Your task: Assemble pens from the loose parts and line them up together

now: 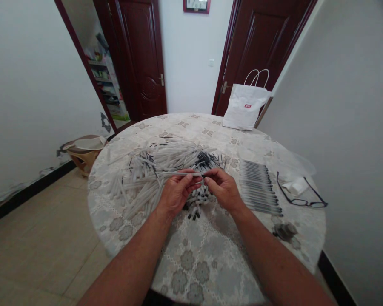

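Over the tabletop, holding a translucent tube in the left hand. Pinching its dark end with the right hand.

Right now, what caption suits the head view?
Left hand holds a slim whitish tube, right hand at its black end, over heaped tubes on floral grey tablecloth.

No text can be read with certainty. The white paper bag bears a small red label with pale characters too small to make out; the wall clock, cut off above, shows blurred numerals on its dial.
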{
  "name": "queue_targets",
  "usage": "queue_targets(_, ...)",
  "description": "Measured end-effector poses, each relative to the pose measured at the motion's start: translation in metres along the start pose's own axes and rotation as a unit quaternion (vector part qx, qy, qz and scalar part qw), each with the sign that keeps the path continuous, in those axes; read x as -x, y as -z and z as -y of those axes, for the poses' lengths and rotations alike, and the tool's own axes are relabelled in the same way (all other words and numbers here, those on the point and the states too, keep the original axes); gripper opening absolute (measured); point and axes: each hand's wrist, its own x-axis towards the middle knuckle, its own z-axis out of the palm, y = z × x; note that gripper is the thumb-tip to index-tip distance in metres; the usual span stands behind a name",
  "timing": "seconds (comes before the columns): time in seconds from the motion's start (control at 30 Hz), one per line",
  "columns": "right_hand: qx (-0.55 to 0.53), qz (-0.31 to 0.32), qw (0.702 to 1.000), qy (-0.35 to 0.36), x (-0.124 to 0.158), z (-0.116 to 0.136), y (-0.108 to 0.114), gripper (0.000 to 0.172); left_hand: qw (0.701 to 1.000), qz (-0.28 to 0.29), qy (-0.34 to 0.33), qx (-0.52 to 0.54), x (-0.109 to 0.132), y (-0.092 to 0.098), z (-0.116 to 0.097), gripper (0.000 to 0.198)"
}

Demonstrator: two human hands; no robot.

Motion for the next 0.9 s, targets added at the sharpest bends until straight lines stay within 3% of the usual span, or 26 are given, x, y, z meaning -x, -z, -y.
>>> queue_targets(0.67,-0.011,-0.006,1.0,0.0,-0.0003,-0.0037,-0.0033,0.019,0.999,-0.005,-0.014,-0.044,0.0008,-0.0034,0.0014,0.027)
queue_targets(0.9,0.025,-0.016,0.999,0.046,-0.0004,-0.0076,-0.0031,0.015,0.997,-0.003,-0.017,-0.069,-0.0004,-0.0009,0.0036,0.029)
